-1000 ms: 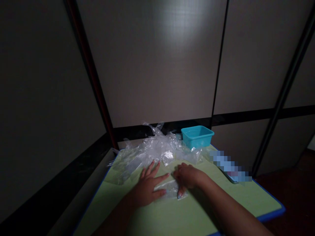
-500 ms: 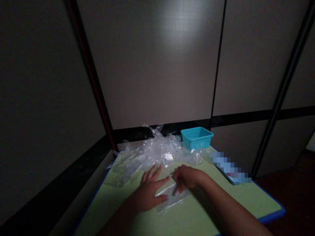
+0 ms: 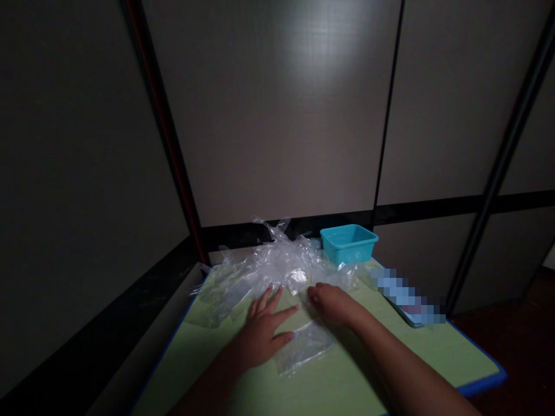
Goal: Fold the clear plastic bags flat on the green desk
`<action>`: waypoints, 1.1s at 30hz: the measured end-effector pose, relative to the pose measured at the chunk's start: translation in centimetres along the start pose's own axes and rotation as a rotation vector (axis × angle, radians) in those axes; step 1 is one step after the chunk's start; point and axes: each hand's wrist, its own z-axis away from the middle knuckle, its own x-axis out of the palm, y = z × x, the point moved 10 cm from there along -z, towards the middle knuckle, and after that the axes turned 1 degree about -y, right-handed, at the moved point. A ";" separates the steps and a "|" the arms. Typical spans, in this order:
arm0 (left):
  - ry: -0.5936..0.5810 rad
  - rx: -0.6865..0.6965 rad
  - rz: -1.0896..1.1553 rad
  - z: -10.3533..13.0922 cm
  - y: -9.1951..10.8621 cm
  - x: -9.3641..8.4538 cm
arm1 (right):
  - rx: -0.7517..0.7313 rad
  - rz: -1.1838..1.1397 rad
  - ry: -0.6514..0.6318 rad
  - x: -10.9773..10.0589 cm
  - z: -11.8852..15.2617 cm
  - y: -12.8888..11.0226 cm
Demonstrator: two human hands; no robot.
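A clear plastic bag lies flattened on the light green table top, close in front of me. My left hand rests at its left side with the fingers spread, the thumb tip at the bag's edge. At the bag's far end, my right hand has its fingers curled in, closed on the plastic; the fingertips are partly hidden. Just beyond both hands spreads a crumpled heap of clear plastic bags, shiny and loose.
A turquoise plastic basket stands at the table's back right, beside the heap. A phone-like flat object, blurred out, lies along the right side. The green table has a blue edge. Panelled cabinet doors rise behind it.
My right hand has lifted its thumb and fingers off the middle of the bag and curled them near its far end. My left hand stays almost in place, slightly farther left of the bag.
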 end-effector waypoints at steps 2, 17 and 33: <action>-0.017 0.013 0.007 0.1 0.2 0.1 | 0.004 -0.023 -0.016 0.1 0.1 0.2; -0.152 0.063 0.042 0.3 1.3 1.4 | -0.111 -0.015 -0.193 1.7 0.6 -1.1; -0.203 0.087 0.053 0.5 1.3 2.1 | -0.110 0.009 -0.181 1.3 0.9 -1.6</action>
